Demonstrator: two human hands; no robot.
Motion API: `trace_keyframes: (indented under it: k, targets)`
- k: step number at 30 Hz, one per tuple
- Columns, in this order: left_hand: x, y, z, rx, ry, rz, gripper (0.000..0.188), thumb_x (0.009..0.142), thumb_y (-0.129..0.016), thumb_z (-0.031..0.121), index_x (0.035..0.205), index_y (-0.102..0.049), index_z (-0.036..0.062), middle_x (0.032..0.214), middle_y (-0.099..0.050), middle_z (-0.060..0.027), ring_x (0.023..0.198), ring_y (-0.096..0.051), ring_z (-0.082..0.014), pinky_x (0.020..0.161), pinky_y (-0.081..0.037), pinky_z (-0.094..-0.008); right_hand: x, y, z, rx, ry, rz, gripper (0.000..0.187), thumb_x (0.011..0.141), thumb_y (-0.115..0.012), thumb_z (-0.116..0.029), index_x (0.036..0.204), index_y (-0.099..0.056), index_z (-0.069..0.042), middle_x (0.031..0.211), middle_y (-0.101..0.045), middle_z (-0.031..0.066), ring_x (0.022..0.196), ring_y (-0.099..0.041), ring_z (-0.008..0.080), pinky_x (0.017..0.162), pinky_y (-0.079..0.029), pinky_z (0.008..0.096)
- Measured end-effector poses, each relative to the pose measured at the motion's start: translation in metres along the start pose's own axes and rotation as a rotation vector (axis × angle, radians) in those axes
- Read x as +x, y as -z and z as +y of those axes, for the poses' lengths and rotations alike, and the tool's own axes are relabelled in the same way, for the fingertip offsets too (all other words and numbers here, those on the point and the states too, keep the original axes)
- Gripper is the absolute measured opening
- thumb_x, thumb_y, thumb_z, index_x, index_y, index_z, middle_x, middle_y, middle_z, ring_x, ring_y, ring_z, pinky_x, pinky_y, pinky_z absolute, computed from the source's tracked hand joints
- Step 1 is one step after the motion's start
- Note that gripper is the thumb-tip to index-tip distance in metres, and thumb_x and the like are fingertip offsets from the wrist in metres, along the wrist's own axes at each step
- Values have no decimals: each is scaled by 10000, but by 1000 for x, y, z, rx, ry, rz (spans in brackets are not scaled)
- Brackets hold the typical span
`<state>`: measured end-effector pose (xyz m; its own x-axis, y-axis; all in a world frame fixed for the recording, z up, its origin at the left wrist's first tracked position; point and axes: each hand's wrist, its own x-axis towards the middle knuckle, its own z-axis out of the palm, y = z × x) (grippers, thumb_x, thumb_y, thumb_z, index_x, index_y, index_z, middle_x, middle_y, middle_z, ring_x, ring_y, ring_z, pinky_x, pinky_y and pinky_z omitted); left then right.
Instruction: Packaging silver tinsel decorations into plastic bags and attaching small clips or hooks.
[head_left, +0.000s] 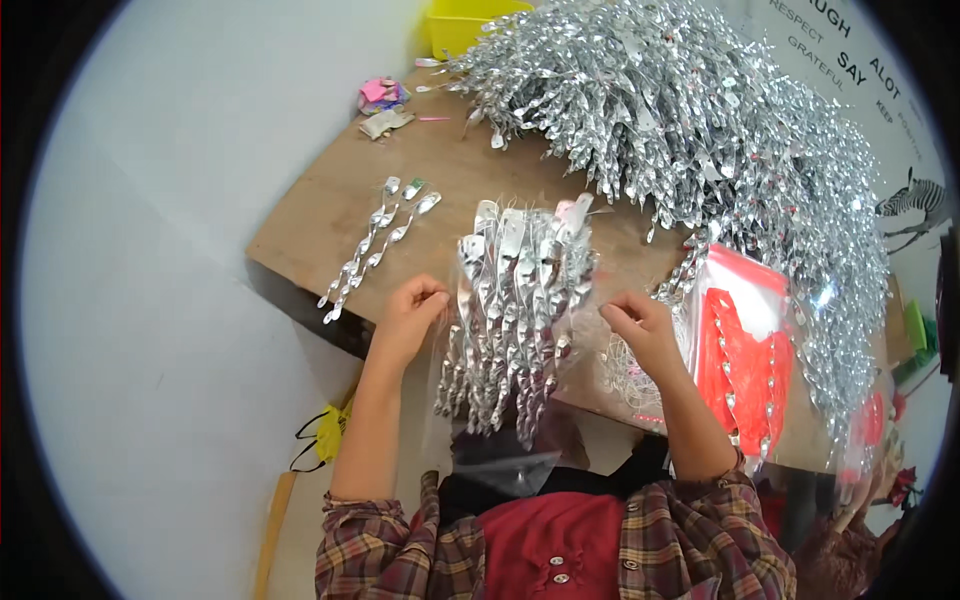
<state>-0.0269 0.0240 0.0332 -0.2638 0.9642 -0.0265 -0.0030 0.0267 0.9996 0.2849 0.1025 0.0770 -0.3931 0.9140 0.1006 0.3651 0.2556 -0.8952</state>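
A clear plastic bag (437,425) hangs in front of me over the table's near edge. Inside it lies a bundle of twisted silver foil strips (515,310), their flat ends up and several poking toward the top. My left hand (415,308) pinches the bag's left edge between thumb and fingers. At the opposite edge, my right hand (643,325) grips the film the same way. Two loose silver strips (375,245) lie on the table left of the bag.
A huge heap of silver strips (650,110) covers the back and right of the brown table (310,220). Beside my right forearm is a clear packet with red contents (745,350). White tangled threads (628,372) lie near it. A yellow bin (465,28) stands behind.
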Motion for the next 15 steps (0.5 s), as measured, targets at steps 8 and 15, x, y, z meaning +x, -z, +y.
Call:
trace_keyframes:
  k: [8,15]
  targets:
    - [-84,-12,75,-102,-237,192,66,864,-577,90,878,-585,26,784,-586,7,719,-527,-70,676,-421,-216,-36,27,-52,-49,411,105,95,821,-623,-84,795,-600,4,713,-556,8,672,-489,73,606,-387,243]
    - [-128,-34,104,-123,-299,137,65,875,-579,80,888,-590,17,803,-592,-10,733,-555,-71,644,-459,-221,-48,46,-59,74,356,161,113,818,-623,-95,757,-589,-6,670,-546,12,613,-478,92,565,-376,244]
